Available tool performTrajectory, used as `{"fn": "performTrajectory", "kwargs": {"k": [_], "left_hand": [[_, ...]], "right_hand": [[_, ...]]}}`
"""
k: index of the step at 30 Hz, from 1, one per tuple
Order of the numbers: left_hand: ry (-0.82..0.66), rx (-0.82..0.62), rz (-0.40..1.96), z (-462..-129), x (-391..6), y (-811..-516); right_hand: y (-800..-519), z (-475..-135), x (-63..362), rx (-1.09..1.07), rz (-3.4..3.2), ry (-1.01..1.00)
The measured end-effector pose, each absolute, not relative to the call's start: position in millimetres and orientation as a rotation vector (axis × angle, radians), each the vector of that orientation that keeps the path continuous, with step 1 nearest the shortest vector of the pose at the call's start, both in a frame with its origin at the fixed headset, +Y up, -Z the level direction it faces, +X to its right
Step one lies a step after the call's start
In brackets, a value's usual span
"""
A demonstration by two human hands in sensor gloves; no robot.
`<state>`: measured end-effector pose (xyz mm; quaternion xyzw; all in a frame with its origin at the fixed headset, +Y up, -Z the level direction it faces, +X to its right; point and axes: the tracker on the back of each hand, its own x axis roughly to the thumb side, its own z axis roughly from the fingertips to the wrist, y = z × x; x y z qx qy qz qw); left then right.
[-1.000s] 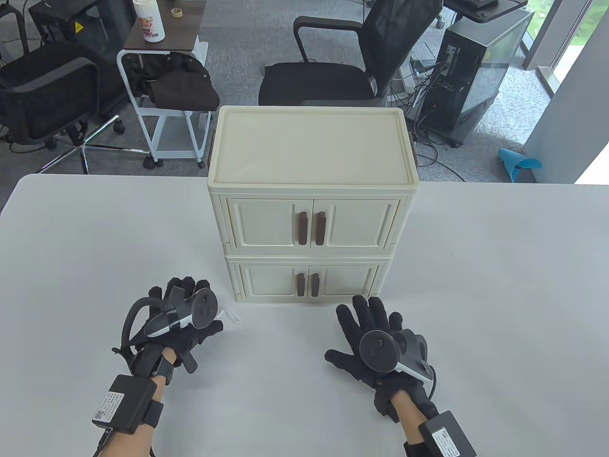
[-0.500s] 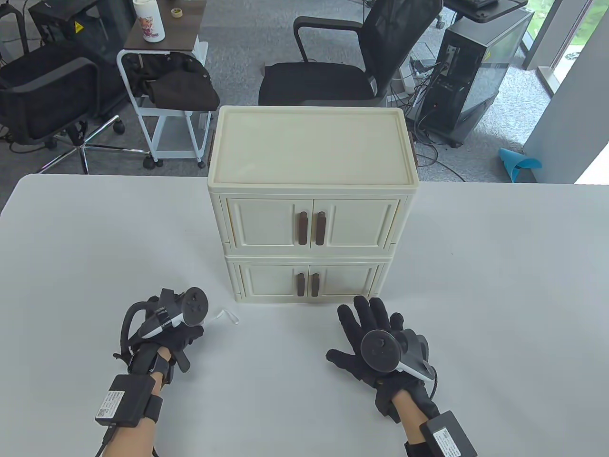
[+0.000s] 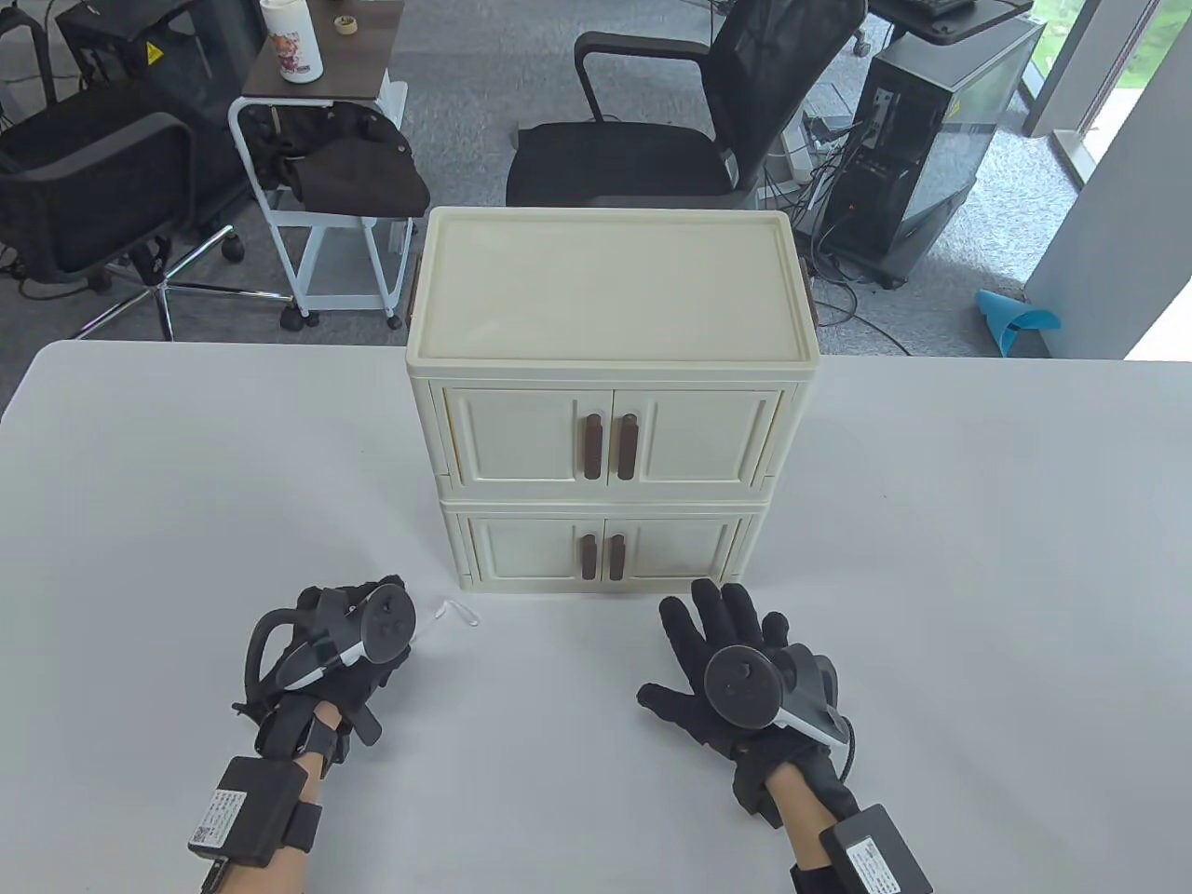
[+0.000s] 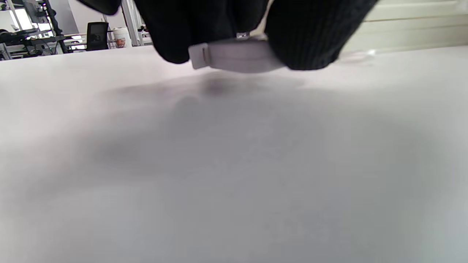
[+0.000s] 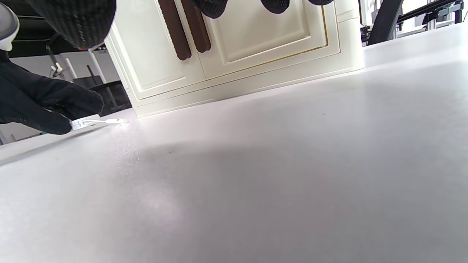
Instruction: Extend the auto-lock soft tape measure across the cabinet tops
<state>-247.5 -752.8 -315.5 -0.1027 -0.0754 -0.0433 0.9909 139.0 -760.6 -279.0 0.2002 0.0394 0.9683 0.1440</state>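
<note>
A cream two-tier cabinet [image 3: 610,438] with brown handles stands mid-table; its flat top [image 3: 610,279] is bare. My left hand [image 3: 368,643] lies on the table left of the cabinet's front and grips a small white tape measure case [image 4: 234,56]. The case is hidden under the hand in the table view. Its clear pull tab [image 3: 456,612] sticks out to the right on the table and also shows in the right wrist view [image 5: 98,122]. My right hand [image 3: 726,643] rests on the table with fingers spread, holding nothing, just before the cabinet's lower doors [image 5: 256,33].
The white table [image 3: 978,559] stretches wide on both sides of the cabinet. Behind its far edge are office chairs [image 3: 652,140], a white cart [image 3: 317,186] and a computer tower [image 3: 931,140].
My left hand's fingers have curled over the tape measure and the hand has shifted slightly right, carrying the pull tab with it. My right hand has not moved.
</note>
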Motion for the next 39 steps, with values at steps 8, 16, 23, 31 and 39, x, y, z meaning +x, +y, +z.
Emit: {"fn": "performTrajectory", "kwargs": {"k": [8,16,23,31,39], "left_hand": [[-0.318,-0.126,-0.161,-300,-199,-716],[-0.488,-0.069,-0.140,-288,-136,-691],[-0.583,-0.037,-0.143,-290,-78,-688],[-0.650,-0.006,-0.101,-290,-34,-686],[-0.664,-0.008,-0.084,-290,-20,-688]], "right_hand": [[-758,-281,144,0.527,2.767,0.092],[-755,-285,153,0.413,2.604,0.012],[-755,-290,160,0.330,2.230,0.053],[-768,-297,168,0.223,1.847,0.171],[-780,-300,168,0.188,1.682,0.300]]}}
